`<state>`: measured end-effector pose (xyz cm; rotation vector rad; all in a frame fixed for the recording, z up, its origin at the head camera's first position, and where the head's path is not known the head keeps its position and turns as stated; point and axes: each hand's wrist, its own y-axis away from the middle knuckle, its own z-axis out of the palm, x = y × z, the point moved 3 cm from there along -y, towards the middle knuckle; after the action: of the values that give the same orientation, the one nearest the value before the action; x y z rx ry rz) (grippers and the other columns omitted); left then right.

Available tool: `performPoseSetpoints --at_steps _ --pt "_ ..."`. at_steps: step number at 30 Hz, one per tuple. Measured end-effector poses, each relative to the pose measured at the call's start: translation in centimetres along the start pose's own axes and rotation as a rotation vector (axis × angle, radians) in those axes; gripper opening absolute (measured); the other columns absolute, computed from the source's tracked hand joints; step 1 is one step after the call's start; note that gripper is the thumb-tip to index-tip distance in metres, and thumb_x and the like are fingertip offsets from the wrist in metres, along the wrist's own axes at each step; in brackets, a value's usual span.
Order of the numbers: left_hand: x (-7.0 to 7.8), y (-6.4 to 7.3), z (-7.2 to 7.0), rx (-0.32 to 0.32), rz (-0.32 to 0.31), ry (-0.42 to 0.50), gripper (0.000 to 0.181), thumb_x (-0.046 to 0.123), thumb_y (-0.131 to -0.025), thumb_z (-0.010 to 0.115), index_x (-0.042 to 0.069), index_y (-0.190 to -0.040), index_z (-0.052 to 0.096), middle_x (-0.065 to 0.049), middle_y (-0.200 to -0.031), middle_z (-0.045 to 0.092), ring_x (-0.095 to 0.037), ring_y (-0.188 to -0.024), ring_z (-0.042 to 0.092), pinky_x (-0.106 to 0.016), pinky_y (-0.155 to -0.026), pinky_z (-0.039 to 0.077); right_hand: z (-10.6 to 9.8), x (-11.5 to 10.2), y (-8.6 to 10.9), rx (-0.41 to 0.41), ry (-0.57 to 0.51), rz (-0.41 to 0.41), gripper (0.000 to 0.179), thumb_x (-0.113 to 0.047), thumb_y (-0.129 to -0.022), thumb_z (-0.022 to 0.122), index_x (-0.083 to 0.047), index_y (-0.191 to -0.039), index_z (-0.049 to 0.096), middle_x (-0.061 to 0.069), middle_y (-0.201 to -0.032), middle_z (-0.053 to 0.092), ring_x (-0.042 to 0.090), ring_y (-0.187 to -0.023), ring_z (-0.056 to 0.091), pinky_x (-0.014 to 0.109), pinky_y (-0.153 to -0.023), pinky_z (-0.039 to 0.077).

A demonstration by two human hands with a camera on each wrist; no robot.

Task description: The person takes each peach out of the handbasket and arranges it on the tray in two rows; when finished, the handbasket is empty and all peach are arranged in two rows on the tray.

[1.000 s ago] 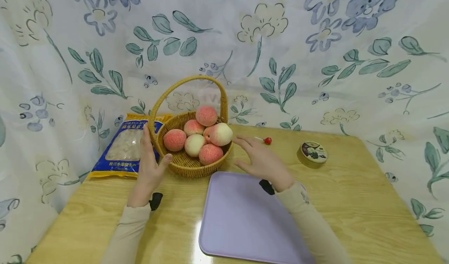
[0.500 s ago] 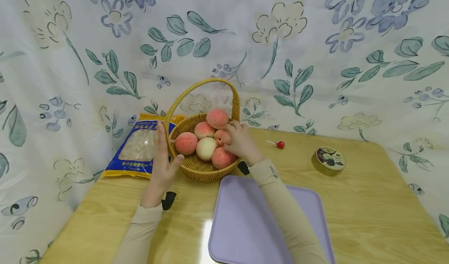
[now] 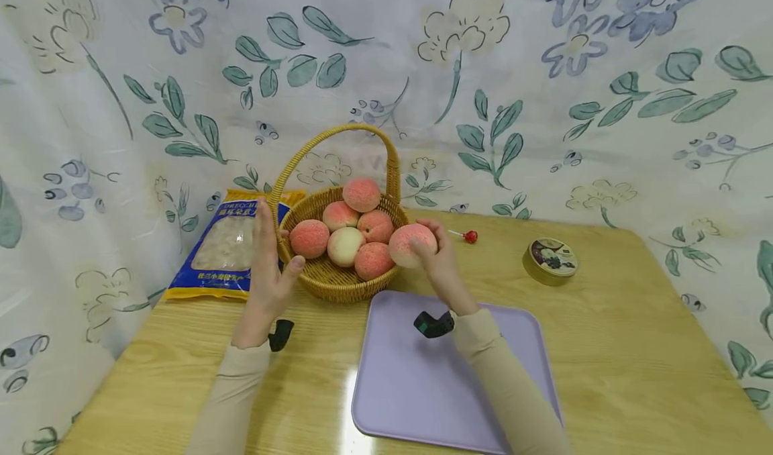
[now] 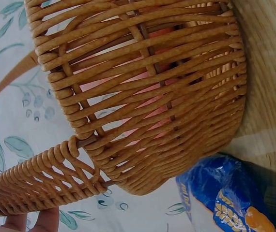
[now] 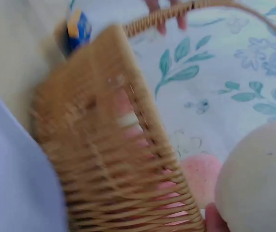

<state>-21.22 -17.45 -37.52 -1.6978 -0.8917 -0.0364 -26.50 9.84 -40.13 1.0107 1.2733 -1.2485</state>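
Our right fingers [image 3: 443,235] hold a peach [image 3: 406,245] near the wicker basket [image 3: 338,292]; our straight left fingers [image 3: 264,232] touch its handle [image 3: 362,127].

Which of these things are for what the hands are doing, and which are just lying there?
Part of the job:
peach, held in the right fingers
other peaches
basket they sit in
tray, probably, being so near

Just lying about, it seems:
bag
lollipop
tin

White floral fabric backdrop [image 3: 392,52], wood-grain table [image 3: 628,347], reflected glare [image 3: 357,445]
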Motion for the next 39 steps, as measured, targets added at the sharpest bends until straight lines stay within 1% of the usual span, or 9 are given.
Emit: performPoseSetpoints --at_steps 7,13,18,21,25,28,29,34,39 --pt "0.4 -0.2 0.2 0.009 0.039 0.000 0.077 0.064 -0.096 0.037 0.029 -0.157 0.006 -0.001 -0.165 0.002 -0.029 -0.152 0.005 -0.034 -0.115 0.023 -2.3 2.3 3.7 0.018 -0.022 0.112 0.042 -0.007 -0.095 0.048 -0.001 -0.136 0.040 0.007 -0.127 0.050 0.002 -0.099 0.054 0.015 -0.081 0.048" --pt "0.5 0.1 0.2 0.001 0.023 -0.021 0.077 0.063 -0.097 0.037 0.029 -0.157 0.005 -0.003 -0.165 0.002 -0.026 -0.152 0.002 -0.042 -0.122 0.006 -2.0 4.2 4.7 -0.053 -0.020 0.075 0.044 0.000 -0.090 0.054 0.006 -0.132 0.042 0.018 -0.129 0.055 -0.002 -0.101 0.057 0.014 -0.086 0.046" --pt "0.6 0.3 0.2 -0.014 0.012 -0.025 0.077 0.063 -0.097 0.036 0.027 -0.158 0.005 -0.020 -0.163 0.004 -0.022 -0.151 0.007 -0.035 -0.120 0.013 -0.6 5.5 5.7 -0.172 0.109 0.000 0.041 -0.002 -0.093 0.055 0.008 -0.132 0.043 0.028 -0.136 0.048 0.000 -0.112 0.053 0.015 -0.096 0.042" --pt "0.5 0.3 0.1 -0.024 0.006 -0.036 0.077 0.063 -0.097 0.035 0.027 -0.158 0.004 -0.020 -0.163 0.004 -0.023 -0.152 0.007 -0.037 -0.121 0.012 0.1 5.8 6.2 -0.227 0.210 -0.037 0.036 -0.010 -0.100 0.049 0.003 -0.134 0.044 0.023 -0.137 0.049 0.012 -0.120 0.050 0.021 -0.100 0.040" --pt "0.5 0.2 -0.1 -0.036 -0.013 -0.054 0.076 0.064 -0.097 0.034 0.030 -0.157 0.002 -0.008 -0.165 0.001 -0.023 -0.153 0.001 -0.043 -0.123 0.003 0.8 5.8 6.5 -0.256 0.284 -0.064 0.034 -0.014 -0.105 0.038 -0.001 -0.136 0.044 0.018 -0.137 0.048 0.026 -0.126 0.046 0.034 -0.106 0.037" --pt "0.6 0.3 -0.2 -0.033 -0.013 -0.054 0.076 0.064 -0.097 0.034 0.031 -0.157 0.002 -0.004 -0.165 0.000 -0.021 -0.152 0.001 -0.039 -0.123 0.004 1.3 5.6 6.9 -0.295 0.342 -0.079 0.037 -0.016 -0.106 0.035 0.000 -0.139 0.039 0.020 -0.140 0.045 0.031 -0.132 0.042 0.044 -0.110 0.033" --pt "0.6 0.3 -0.3 -0.031 -0.007 -0.048 0.076 0.064 -0.097 0.034 0.030 -0.157 0.003 -0.005 -0.165 0.000 -0.022 -0.152 0.002 -0.037 -0.121 0.010 1.5 5.5 7.0 -0.310 0.376 -0.092 0.038 -0.017 -0.106 0.034 0.001 -0.140 0.037 0.021 -0.141 0.043 0.032 -0.134 0.040 0.047 -0.111 0.031" --pt "0.7 0.2 -0.3 -0.026 -0.001 -0.042 0.075 0.062 -0.097 0.035 0.029 -0.157 0.003 -0.005 -0.165 0.001 -0.023 -0.152 0.002 -0.038 -0.122 0.009 1.9 5.0 7.3 -0.325 0.550 -0.177 0.044 -0.022 -0.106 0.034 0.003 -0.142 0.035 0.024 -0.145 0.038 0.039 -0.138 0.032 0.057 -0.112 0.025" --pt "0.5 0.2 -0.3 -0.067 -0.024 -0.047 0.077 0.065 -0.096 0.033 0.031 -0.157 0.000 -0.012 -0.165 0.000 -0.023 -0.152 0.000 -0.041 -0.123 0.005 1.7 5.0 7.4 -0.347 0.576 -0.161 0.048 -0.026 -0.106 0.034 0.003 -0.144 0.035 0.024 -0.145 0.039 0.041 -0.138 0.032 0.059 -0.111 0.024"
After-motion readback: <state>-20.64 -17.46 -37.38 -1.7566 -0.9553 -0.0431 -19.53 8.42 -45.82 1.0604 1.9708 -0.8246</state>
